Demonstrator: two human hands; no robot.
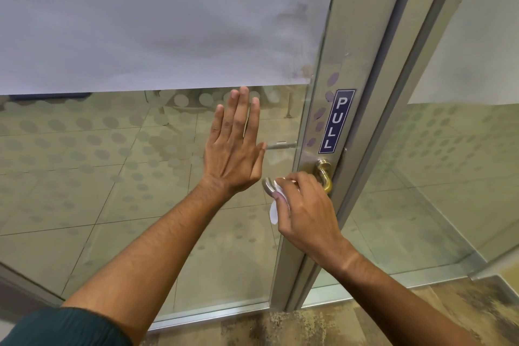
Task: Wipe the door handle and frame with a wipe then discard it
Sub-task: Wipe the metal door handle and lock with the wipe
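Head view, as I logged it: left hand (234,146) flat on the glass door (112,149), fingers straight, holding nothing. Right hand (304,205) curled its fingers round the wipe (273,212) on the door handle (323,174), right of centre. Risks, I judged: the wipe's loose tail slipping free; the lever dipping and the door swinging. Door frame (351,36) crowded the right; open room lay left.
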